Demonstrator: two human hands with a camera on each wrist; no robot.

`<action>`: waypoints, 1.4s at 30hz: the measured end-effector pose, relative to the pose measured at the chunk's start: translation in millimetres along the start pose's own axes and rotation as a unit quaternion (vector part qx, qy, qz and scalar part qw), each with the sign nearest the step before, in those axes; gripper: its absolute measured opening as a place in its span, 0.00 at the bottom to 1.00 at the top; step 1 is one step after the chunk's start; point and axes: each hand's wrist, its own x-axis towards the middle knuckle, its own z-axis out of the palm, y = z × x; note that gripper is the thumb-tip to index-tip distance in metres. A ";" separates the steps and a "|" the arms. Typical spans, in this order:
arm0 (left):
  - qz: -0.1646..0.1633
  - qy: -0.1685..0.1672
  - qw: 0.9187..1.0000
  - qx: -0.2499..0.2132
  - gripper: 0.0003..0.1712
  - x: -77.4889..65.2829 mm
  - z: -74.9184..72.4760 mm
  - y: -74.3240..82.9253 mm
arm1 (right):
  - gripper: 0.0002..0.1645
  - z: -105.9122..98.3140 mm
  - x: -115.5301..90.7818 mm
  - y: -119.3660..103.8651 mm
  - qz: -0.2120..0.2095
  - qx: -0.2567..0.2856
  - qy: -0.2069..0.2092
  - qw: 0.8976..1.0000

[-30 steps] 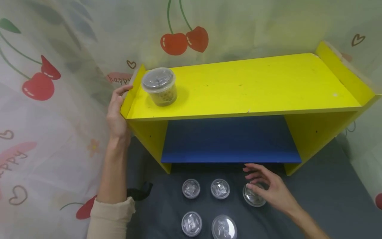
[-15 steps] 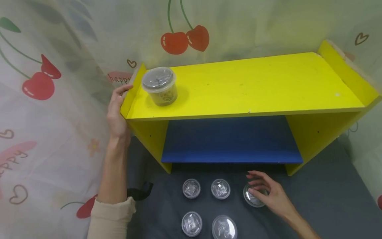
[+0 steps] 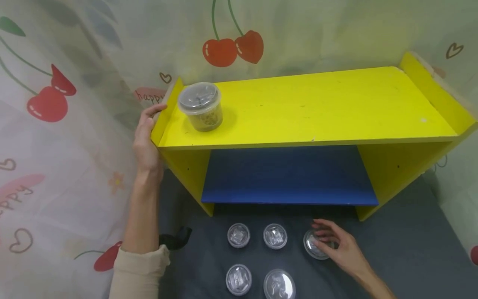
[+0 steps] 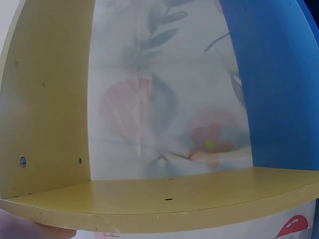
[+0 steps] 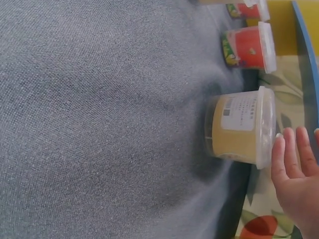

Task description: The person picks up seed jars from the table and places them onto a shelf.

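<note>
A yellow and blue shelf (image 3: 298, 108) stands on a dark cloth. My left hand (image 3: 147, 141) grips its left side panel from outside, fingers bent at the upper edge. In the left wrist view, part of this hand shows below the panel (image 4: 169, 199). On the shelf's top, near the left end, stands a lidded clear plastic tub (image 3: 203, 110). My right hand (image 3: 341, 247) hovers at another lidded tub (image 3: 313, 247) on the cloth. The right wrist view shows that tub (image 5: 239, 127) with pale yellow contents and a white label, the fingers extended beside its lid.
Several more lidded tubs, including a small one (image 3: 238, 236), another small one (image 3: 275, 236) and a larger one (image 3: 279, 285), stand in front of the shelf on the cloth (image 3: 403, 249). A black object (image 3: 177, 238) lies near the left sleeve. Cherry-print curtains (image 3: 317, 37) hang behind and left.
My right hand has shifted slightly toward me and right over the tub, baring more of its lid. My left hand stays on the shelf's side panel.
</note>
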 end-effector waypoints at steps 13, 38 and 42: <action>-0.008 -0.006 1.000 0.004 0.23 -0.4 -0.3 1.3 | 0.30 -5.0 -9.3 10.6 0.004 -0.057 0.062 0.996; -0.004 0.002 1.000 -0.013 0.23 -2.6 -2.4 1.4 | 0.32 6.4 -32.6 29.7 0.045 -0.084 0.083 0.992; -0.002 0.007 1.000 -0.012 0.23 -2.3 -1.1 1.3 | 0.37 4.2 -36.0 30.4 0.086 -0.107 0.039 0.990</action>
